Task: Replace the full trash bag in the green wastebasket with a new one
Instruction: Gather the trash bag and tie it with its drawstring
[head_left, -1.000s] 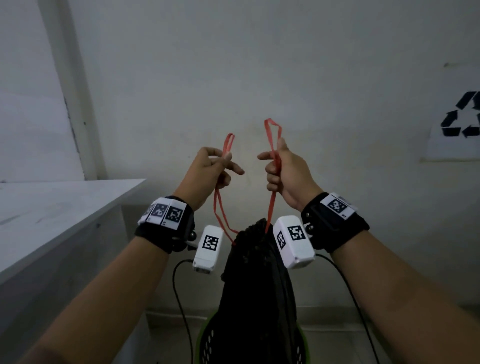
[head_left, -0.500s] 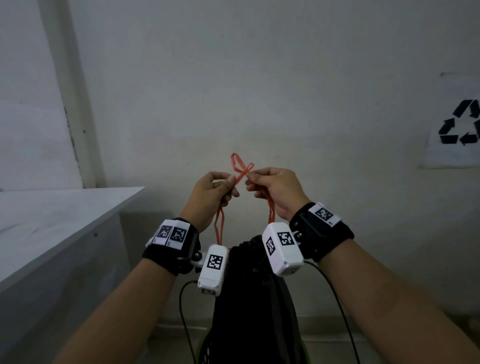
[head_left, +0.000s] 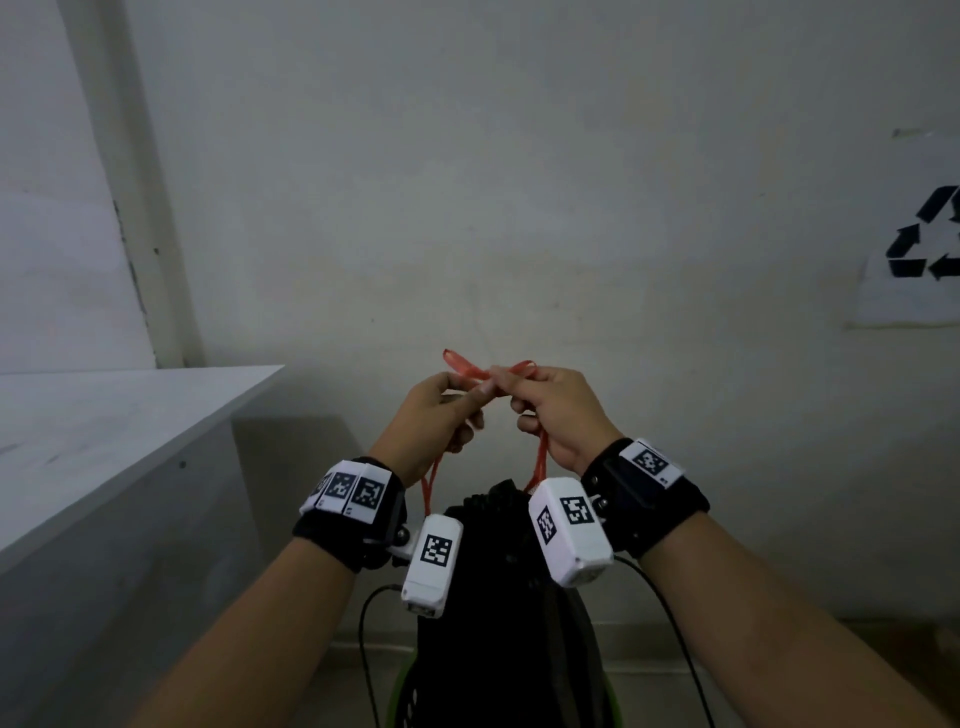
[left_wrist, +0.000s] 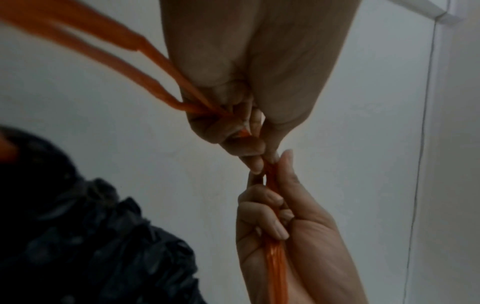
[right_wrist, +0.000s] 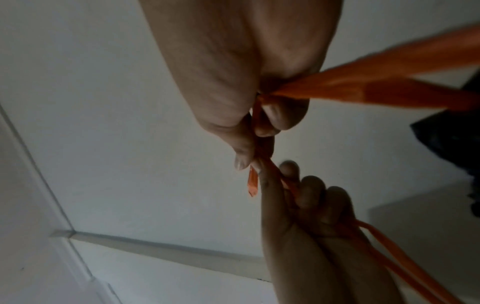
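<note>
A full black trash bag (head_left: 498, 597) stands in the green wastebasket (head_left: 403, 693), of which only the rim shows at the bottom edge. Two orange drawstring loops (head_left: 467, 370) rise from the gathered bag neck. My left hand (head_left: 470, 397) pinches one loop and my right hand (head_left: 511, 387) pinches the other. The fingertips meet above the bag, where the loops cross. In the left wrist view the left hand (left_wrist: 241, 127) holds its drawstring (left_wrist: 116, 51) against the right hand (left_wrist: 275, 205). The right wrist view shows the right hand (right_wrist: 249, 148) gripping its drawstring (right_wrist: 389, 82).
A white table (head_left: 104, 441) stands close on the left, with its edge near my left forearm. The plain wall is right behind the bag. A recycling sign (head_left: 919, 244) hangs on it at the right. Thin black cables (head_left: 363, 649) trail from both wrist cameras.
Both hands have come down and together. The two drawstring loops, held apart and upright a second ago, now cross between the touching fingertips.
</note>
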